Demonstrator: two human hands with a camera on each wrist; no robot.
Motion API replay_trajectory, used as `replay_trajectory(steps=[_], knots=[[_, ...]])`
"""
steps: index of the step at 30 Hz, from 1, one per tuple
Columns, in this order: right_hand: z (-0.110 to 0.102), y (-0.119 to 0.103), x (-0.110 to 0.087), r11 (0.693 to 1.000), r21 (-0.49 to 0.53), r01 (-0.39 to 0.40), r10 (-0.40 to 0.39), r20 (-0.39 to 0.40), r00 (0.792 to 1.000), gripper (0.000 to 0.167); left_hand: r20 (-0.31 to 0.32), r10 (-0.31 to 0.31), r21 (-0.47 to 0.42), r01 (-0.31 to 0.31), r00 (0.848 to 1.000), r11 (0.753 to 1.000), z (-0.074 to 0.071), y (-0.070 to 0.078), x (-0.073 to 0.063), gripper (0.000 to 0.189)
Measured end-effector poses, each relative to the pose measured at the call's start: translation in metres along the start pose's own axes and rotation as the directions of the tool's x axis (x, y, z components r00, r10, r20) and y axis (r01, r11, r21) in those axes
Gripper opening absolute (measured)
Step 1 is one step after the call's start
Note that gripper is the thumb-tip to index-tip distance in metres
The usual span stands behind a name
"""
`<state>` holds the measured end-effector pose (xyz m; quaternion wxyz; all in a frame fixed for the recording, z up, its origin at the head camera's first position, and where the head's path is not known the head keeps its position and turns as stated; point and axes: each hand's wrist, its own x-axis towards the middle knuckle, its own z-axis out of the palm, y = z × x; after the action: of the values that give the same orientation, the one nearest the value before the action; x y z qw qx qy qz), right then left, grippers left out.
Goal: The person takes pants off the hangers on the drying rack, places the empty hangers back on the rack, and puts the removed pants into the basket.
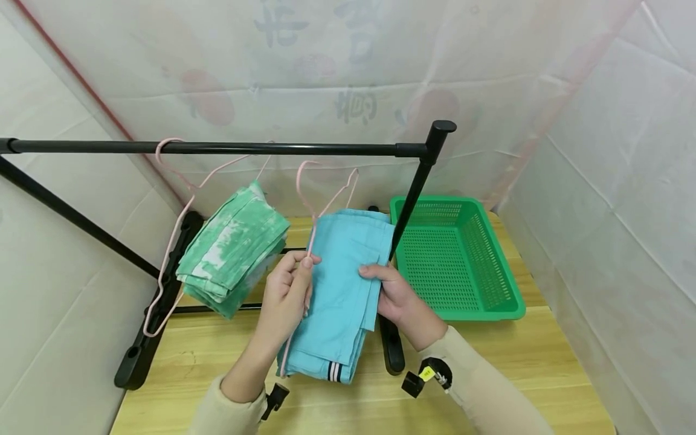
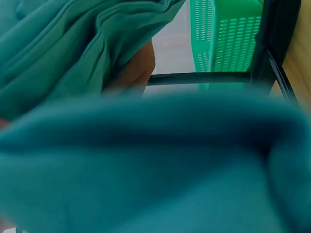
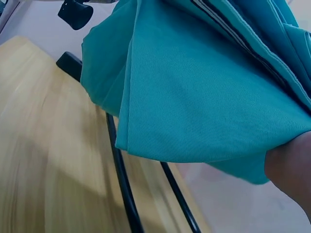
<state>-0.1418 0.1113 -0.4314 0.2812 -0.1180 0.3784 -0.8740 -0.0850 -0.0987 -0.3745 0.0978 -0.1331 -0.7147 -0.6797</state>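
Observation:
A pink hanger (image 1: 314,225) carries a folded blue garment (image 1: 339,290), which has a dark-and-white striped band near its lower end. My left hand (image 1: 288,287) pinches the hanger's wire along the garment's left edge. On the other side, my right hand (image 1: 399,296) grips the garment, its thumb lying on the front and the other fingers hidden behind. The hanger's hook shows just below the black rail (image 1: 326,148). Blue-green cloth fills much of the left wrist view. Its hem and striped trim (image 3: 233,34) appear in the right wrist view.
Left of my hands, a second pink hanger (image 1: 176,229) hangs from the rail with a folded green-and-white garment (image 1: 234,241). A green plastic basket (image 1: 492,260) stands on the wooden table (image 1: 516,374) at the right. The rack's black post (image 1: 415,199) stands between the basket and the blue garment.

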Motion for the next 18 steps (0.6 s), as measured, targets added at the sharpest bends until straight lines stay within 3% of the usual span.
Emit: replay_trajectory(steps=[4, 9, 14, 18], knots=[[0.0052, -0.0018, 0.0052, 1.000, -0.012, 0.010, -0.010, -0.002, 1.000, 0.050, -0.034, 0.029, 0.015, -0.028, 0.999, 0.999, 0.0001, -0.0010, 0.0011, 0.028], [0.0089, -0.0036, 0.0077, 0.999, -0.050, 0.022, -0.023, -0.009, 1.000, 0.049, -0.037, 0.015, 0.006, -0.015, 0.999, 1.000, -0.0027, -0.0014, 0.0015, 0.028], [0.0095, -0.0043, 0.0065, 0.993, -0.081, 0.083, -0.081, 0.030, 0.996, 0.050, -0.045, -0.005, 0.002, 0.006, 0.999, 1.000, -0.0066, -0.0034, 0.0018, 0.029], [0.0082, -0.0035, 0.0038, 0.988, -0.087, 0.127, -0.121, 0.071, 0.990, 0.050, -0.093, -0.015, -0.005, 0.015, 0.996, 1.000, -0.0084, -0.0039, 0.0007, 0.028]])
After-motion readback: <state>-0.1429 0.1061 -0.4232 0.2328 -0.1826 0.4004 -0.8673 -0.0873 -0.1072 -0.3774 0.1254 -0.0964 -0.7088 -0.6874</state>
